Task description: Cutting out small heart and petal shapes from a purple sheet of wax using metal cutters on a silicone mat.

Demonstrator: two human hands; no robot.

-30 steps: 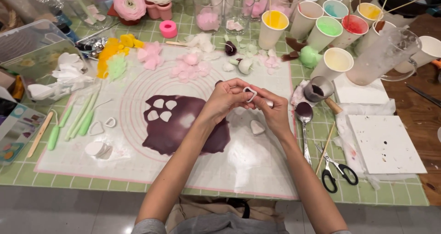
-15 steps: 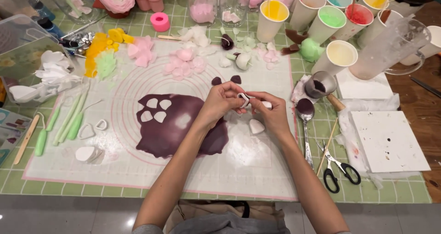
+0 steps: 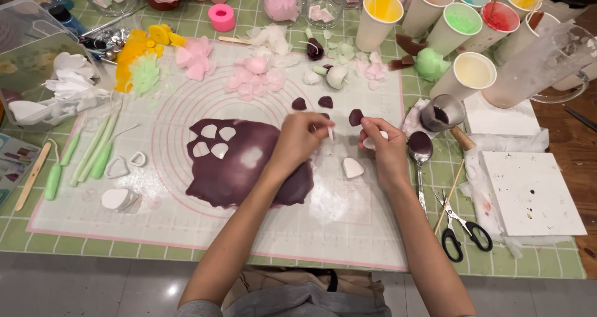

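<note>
My left hand [image 3: 303,138] pinches a small white tool [image 3: 330,132] between thumb and fingers, just right of a rolled-out dark purple paste sheet [image 3: 249,167] with petal-shaped holes cut in it. My right hand [image 3: 384,148] is a little apart from it and holds a dark purple petal [image 3: 356,116] at its fingertips, with something white tucked under the fingers. Two more purple petals [image 3: 312,103] lie on the white mat [image 3: 186,230] just beyond my hands. A white petal cutter [image 3: 352,167] lies on the mat below my right hand.
Paper cups of coloured liquid [image 3: 472,71] and a clear jug [image 3: 538,65] stand at the back right. A spoon [image 3: 421,149], scissors [image 3: 463,230] and a white board [image 3: 528,192] lie to the right. Green modelling tools [image 3: 93,152] and cutters [image 3: 118,166] sit left; pink petals [image 3: 255,74] lie behind.
My hands, pressed together over a small piece before, have drawn apart; the right one now holds the purple petal on its own. The view has shifted slightly.
</note>
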